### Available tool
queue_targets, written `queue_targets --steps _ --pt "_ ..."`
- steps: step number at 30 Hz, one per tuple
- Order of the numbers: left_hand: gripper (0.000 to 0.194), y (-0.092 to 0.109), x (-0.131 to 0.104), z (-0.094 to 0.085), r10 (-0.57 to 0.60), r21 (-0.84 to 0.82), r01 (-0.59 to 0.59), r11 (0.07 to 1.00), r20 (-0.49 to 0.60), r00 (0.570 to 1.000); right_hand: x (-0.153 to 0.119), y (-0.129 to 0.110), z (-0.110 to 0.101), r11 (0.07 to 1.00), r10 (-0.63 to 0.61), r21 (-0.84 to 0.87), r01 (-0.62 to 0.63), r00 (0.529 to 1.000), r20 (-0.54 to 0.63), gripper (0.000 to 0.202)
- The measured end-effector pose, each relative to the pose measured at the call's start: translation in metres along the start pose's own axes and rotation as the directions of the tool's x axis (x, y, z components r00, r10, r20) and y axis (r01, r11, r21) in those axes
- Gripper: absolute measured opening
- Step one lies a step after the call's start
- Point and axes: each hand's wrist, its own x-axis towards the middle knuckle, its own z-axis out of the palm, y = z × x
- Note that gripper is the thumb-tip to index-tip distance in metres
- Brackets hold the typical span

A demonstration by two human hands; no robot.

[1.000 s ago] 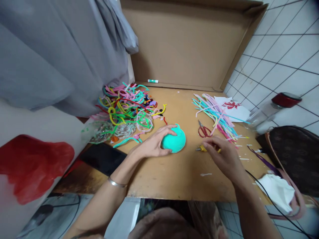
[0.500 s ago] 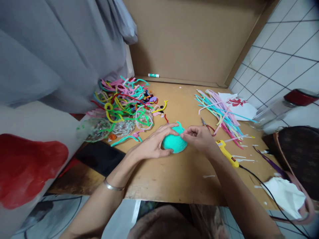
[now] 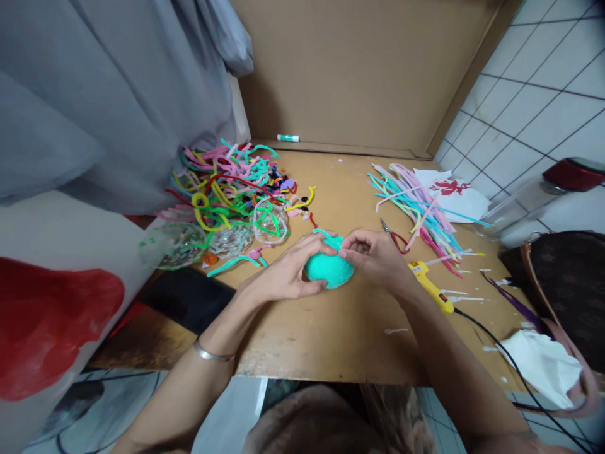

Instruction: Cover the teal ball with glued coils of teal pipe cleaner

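Note:
A turquoise dome (image 3: 329, 271) made of coiled fuzzy strips is held above the table's middle. My left hand (image 3: 295, 268) wraps round its left side, thumb low on the front and fingers over the top. At its upper right edge, my right hand (image 3: 371, 255) pinches a turquoise strip, thumb and forefinger pressed together. The loose end of a turquoise strip (image 3: 323, 234) curves out above the dome towards the left. Both hands touch the dome. What lies under the left fingers is hidden.
Coloured pipe cleaners (image 3: 227, 183) lie tangled at the left, near a black flat object (image 3: 188, 298). To the right are straight pipe cleaners (image 3: 420, 208), red-handled pliers (image 3: 397, 241), a yellow glue gun (image 3: 431, 289) with a cable, a clear bottle (image 3: 517, 205) and white tissue (image 3: 543, 366).
The loose strip end above the dome has swung to the left. My right hand has shifted slightly left and up, still pinching at the dome's edge. The camera view has moved a little.

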Motion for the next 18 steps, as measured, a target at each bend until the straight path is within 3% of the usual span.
queue_targets --steps 18 --pt "0.023 0.0016 0.0009 0.0049 -0.064 -0.080 0.061 0.995 -0.035 0.997 0.0074 -0.0059 -0.0042 0.982 -0.108 -0.151 0.117 0.992 0.066 0.008"
